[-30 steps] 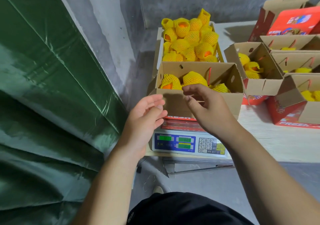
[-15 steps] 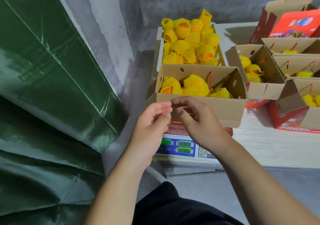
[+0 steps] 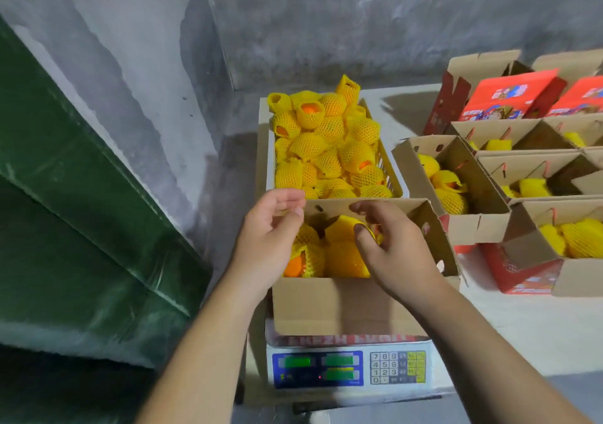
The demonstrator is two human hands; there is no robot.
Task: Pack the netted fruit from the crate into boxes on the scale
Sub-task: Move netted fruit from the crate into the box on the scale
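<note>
Green tarpaulin [image 3: 81, 227], glossy and creased, hangs left of the worktop [image 3: 538, 325]. Grey concrete wall [image 3: 359, 15], blotched and stained, rises behind the worktop. Worktop surface pale, whitish. Red printed cartons [image 3: 509, 97] stand at the worktop's far right, cardboard flaps raised behind them. Dark clothing [image 3: 49, 391] shows left of the worktop's near edge.

Fruit-packing room: bare grey concrete walls [image 3: 359, 15], white plastic crate [image 3: 396, 180] heaped with yellow foam-netted oranges [image 3: 326, 149], digital weighing scale [image 3: 349, 368], rows of open brown cardboard boxes [image 3: 535, 169].
</note>
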